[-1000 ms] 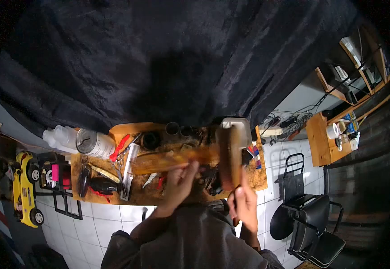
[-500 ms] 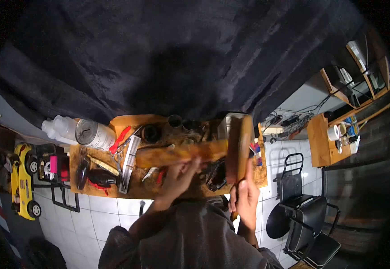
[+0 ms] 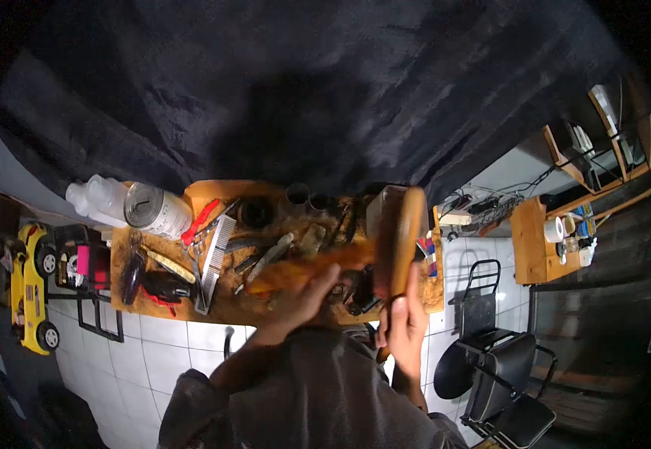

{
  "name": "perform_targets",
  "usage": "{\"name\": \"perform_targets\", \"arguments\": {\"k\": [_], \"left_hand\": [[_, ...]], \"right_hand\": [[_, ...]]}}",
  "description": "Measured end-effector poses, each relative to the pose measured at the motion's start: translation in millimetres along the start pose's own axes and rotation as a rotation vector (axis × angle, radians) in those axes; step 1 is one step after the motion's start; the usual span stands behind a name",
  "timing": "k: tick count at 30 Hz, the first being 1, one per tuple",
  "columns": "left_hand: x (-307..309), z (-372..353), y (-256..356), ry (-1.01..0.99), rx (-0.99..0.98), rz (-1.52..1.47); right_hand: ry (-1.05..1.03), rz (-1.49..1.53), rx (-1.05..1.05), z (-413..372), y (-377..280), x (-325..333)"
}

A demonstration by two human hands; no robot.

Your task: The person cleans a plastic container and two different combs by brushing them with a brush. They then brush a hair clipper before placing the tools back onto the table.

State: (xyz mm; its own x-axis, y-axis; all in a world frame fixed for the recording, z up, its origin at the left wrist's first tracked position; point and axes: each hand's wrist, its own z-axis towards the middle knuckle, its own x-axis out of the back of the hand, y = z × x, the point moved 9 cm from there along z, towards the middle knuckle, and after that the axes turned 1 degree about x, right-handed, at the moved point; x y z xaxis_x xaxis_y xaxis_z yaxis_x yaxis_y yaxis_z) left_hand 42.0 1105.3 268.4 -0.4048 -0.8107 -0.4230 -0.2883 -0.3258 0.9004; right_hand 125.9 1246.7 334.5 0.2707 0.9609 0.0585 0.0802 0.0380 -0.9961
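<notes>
My right hand (image 3: pixel 406 325) is wrapped round the handle of a wooden brush (image 3: pixel 411 232), which stands upright with its dark bristle side facing left. Close to those bristles is the right end of a long orange-brown piece (image 3: pixel 284 275), smeared by motion. My left hand (image 3: pixel 312 295) is closed on this piece from below; its exact kind does not show through the blur. Under both lies the worn wooden table (image 3: pixel 224 307). Left of the piece rest a large pale comb (image 3: pixel 215 258), scissors (image 3: pixel 196 258) and a red-handled tool (image 3: pixel 201 222).
A metal can (image 3: pixel 157 213) and clear plastic bottles (image 3: pixel 104 196) stand at the table's back left. Hair clippers (image 3: pixel 166 286) lie at its left front. A yellow toy car (image 3: pixel 33 292) is further left. A black chair (image 3: pixel 501 374) stands to the right.
The orange-brown piece has tilted, its left end swinging lower and toward me, uncovering tools behind it. My right hand and the brush have shifted only slightly. The whole view has moved a little.
</notes>
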Motion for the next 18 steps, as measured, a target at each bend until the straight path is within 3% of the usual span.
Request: {"name": "perform_targets", "arguments": {"k": [1, 3, 4, 6, 8, 10, 12, 14, 17, 18], "left_hand": [[19, 3, -2, 0.152, 0.011, 0.040], [28, 7, 11, 0.204, -0.026, -0.166], [32, 5, 21, 0.229, -0.044, -0.262], [22, -10, 53, 0.129, -0.068, 0.466], [6, -19, 43, -0.023, 0.031, 0.738], [-23, -31, 54, -0.185, -0.475, 0.825], [-21, -27, 48, -0.162, -0.379, 0.733], [-7, -13, 10, -0.152, -0.005, 0.113], [37, -13, 29, 0.256, 0.030, 0.088], [48, -17, 26, 0.383, 0.048, 0.065]], "right_hand": [[-0.110, 0.011, 0.000, -4, 12, -6], [-0.317, -0.230, 0.198, -3, 13, -30], [-0.313, -0.263, 0.170, -1, 17, -32], [-0.271, -0.254, 0.073, 3, 19, -33], [-0.193, -0.179, 0.043, 11, 6, -31], [-0.065, -0.166, 0.012, 20, -2, -23], [0.015, -0.110, 0.053, 24, -7, -16], [0.011, -0.047, 0.041, 19, -9, -15], [-0.225, -0.065, -0.034, 3, 12, -21], [-0.270, -0.184, 0.074, 3, 13, -28]]}}
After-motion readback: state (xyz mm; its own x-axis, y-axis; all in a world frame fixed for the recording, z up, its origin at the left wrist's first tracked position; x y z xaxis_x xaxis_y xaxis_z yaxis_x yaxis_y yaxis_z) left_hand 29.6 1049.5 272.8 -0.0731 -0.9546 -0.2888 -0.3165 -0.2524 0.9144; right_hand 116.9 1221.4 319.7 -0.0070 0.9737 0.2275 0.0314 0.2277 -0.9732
